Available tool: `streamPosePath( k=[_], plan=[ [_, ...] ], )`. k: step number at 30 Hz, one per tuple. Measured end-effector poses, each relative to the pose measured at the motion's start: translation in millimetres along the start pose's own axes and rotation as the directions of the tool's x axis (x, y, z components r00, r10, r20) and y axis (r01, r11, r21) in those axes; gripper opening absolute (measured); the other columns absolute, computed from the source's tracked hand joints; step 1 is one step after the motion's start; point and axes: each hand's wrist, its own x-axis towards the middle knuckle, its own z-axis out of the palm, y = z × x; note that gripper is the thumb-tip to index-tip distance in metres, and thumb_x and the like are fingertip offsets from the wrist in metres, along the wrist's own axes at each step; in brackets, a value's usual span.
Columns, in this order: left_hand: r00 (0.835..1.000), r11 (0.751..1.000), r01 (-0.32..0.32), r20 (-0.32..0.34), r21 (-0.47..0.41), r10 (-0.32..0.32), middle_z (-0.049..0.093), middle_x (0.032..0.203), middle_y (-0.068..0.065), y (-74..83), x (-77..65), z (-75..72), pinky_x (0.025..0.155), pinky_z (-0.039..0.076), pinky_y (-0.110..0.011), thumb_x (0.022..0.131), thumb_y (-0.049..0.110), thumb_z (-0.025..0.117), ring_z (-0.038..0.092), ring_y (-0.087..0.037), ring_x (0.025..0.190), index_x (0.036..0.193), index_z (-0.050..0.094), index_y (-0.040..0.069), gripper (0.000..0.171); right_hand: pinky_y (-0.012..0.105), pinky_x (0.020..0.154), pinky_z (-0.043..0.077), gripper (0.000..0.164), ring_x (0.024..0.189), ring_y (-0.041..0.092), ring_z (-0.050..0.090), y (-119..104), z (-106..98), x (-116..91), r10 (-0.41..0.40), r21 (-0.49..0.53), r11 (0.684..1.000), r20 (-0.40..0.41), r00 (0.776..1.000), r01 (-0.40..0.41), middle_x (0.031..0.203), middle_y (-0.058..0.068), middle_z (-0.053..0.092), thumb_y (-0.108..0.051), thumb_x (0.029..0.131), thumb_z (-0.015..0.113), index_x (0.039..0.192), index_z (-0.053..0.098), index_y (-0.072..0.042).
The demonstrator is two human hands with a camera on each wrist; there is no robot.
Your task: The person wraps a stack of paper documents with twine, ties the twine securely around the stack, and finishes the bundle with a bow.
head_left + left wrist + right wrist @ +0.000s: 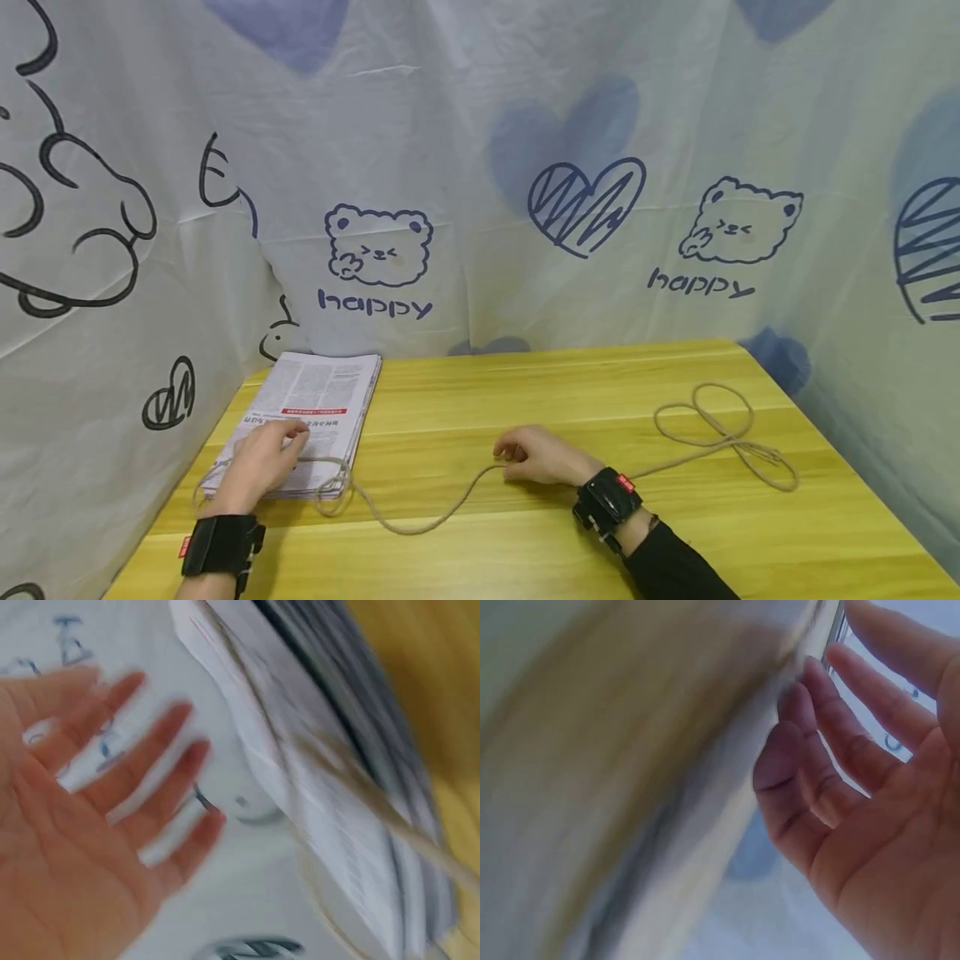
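Note:
A stack of newspapers lies at the left of the table, with a thin beige rope across its lower part. My left hand is above the stack's near end. In the left wrist view its fingers are spread and nothing is held. The rope bunches in loops beside the stack, then runs right to my right hand and passes behind or under it. In the right wrist view the fingers bend loosely, thumb apart, with no rope visible between them.
At the table's right the rope's far part lies in loose loops. The yellow wood-grain table is bordered at the back and sides by a white printed curtain. Black camera straps sit on both wrists.

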Motion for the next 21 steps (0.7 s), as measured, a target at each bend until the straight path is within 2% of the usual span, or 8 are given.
streamPosePath(
  k=[2, 5, 8, 11, 13, 15, 18, 21],
  plan=[
    [0.995, 0.995, -0.096, 0.020, -0.042, 0.097, 0.070, 0.112, -0.016, 15.0, 1.2, 5.8, 0.090, 0.044, -0.058, 0.098, 0.023, 0.057, 0.061, -0.041, 0.110, 0.113, 0.069, 0.004, 0.027, 0.032, 0.081, 0.051, 0.023, 0.092, 0.020, 0.063, 4.8, -6.3, -9.1, 0.017, -0.031, 0.999, 0.005, 1.000, -0.017, 0.102, 0.006, 0.068, -0.013, 0.087, 0.075, 0.109, 0.069, -0.007],
    [0.975, 0.979, -0.166, 0.125, -0.120, 0.181, 0.070, 0.110, -0.010, 35.8, 1.2, 13.4, 0.091, 0.048, -0.052, 0.095, 0.032, 0.064, 0.063, -0.033, 0.107, 0.113, 0.071, 0.009, 0.030, 0.033, 0.078, 0.049, 0.019, 0.087, 0.017, 0.060, 10.2, -18.9, -24.3, 0.054, -0.062, 0.997, 0.026, 0.998, -0.052, 0.095, 0.003, 0.067, -0.014, 0.083, 0.078, 0.099, 0.070, -0.009],
    [0.934, 0.960, -0.207, 0.253, -0.186, 0.251, 0.070, 0.106, -0.006, 47.9, -0.8, 19.0, 0.086, 0.051, -0.043, 0.087, 0.039, 0.073, 0.064, -0.027, 0.100, 0.111, 0.071, 0.010, 0.038, 0.033, 0.075, 0.047, 0.018, 0.082, 0.015, 0.056, 15.7, -30.7, -39.9, 0.103, -0.098, 0.990, 0.045, 0.994, -0.099, 0.089, 0.001, 0.063, -0.012, 0.080, 0.081, 0.091, 0.068, -0.011],
    [0.892, 0.944, -0.243, 0.332, -0.222, 0.308, 0.071, 0.099, 0.000, 50.4, -4.8, 24.3, 0.078, 0.051, -0.035, 0.077, 0.040, 0.082, 0.064, -0.019, 0.091, 0.105, 0.073, 0.013, 0.040, 0.032, 0.072, 0.045, 0.017, 0.078, 0.014, 0.052, 22.1, -39.3, -55.0, 0.139, -0.127, 0.983, 0.035, 0.990, -0.133, 0.085, 0.000, 0.060, -0.009, 0.080, 0.081, 0.087, 0.065, -0.011],
    [0.876, 0.937, -0.279, 0.345, -0.208, 0.338, 0.071, 0.093, 0.007, 49.7, -7.7, 27.8, 0.086, 0.048, -0.038, 0.073, 0.040, 0.085, 0.062, -0.013, 0.087, 0.096, 0.075, 0.018, 0.034, 0.030, 0.069, 0.044, 0.014, 0.074, 0.012, 0.050, 28.1, -43.3, -64.9, 0.159, -0.135, 0.979, 0.018, 0.987, -0.155, 0.082, -0.001, 0.059, -0.007, 0.082, 0.078, 0.084, 0.064, -0.012],
    [0.871, 0.935, -0.309, 0.344, -0.172, 0.351, 0.068, 0.086, 0.014, 49.3, -9.9, 30.1, 0.095, 0.043, -0.045, 0.071, 0.036, 0.087, 0.060, -0.009, 0.083, 0.087, 0.076, 0.024, 0.023, 0.028, 0.066, 0.043, 0.012, 0.071, 0.011, 0.049, 34.2, -47.7, -74.7, 0.171, -0.129, 0.977, -0.003, 0.985, -0.170, 0.079, -0.001, 0.059, -0.004, 0.085, 0.074, 0.082, 0.064, -0.012],
    [0.866, 0.927, -0.355, 0.332, -0.118, 0.374, 0.066, 0.079, 0.019, 49.2, -11.8, 31.9, 0.101, 0.032, -0.058, 0.071, 0.030, 0.087, 0.058, -0.008, 0.081, 0.077, 0.075, 0.030, 0.013, 0.026, 0.063, 0.042, 0.014, 0.068, 0.009, 0.048, 43.6, -55.0, -88.0, 0.193, -0.126, 0.973, -0.028, 0.981, -0.195, 0.077, -0.003, 0.058, -0.002, 0.088, 0.069, 0.079, 0.064, -0.012],
    [0.862, 0.914, -0.398, 0.309, -0.078, 0.402, 0.067, 0.077, 0.019, 49.8, -13.0, 32.8, 0.102, 0.034, -0.057, 0.073, 0.020, 0.085, 0.059, -0.007, 0.080, 0.076, 0.075, 0.030, 0.014, 0.024, 0.061, 0.039, 0.016, 0.065, 0.008, 0.045, 51.8, -62.2, -100.9, 0.207, -0.138, 0.968, -0.040, 0.977, -0.211, 0.075, -0.003, 0.055, -0.001, 0.090, 0.064, 0.079, 0.063, -0.011]
  ],
)
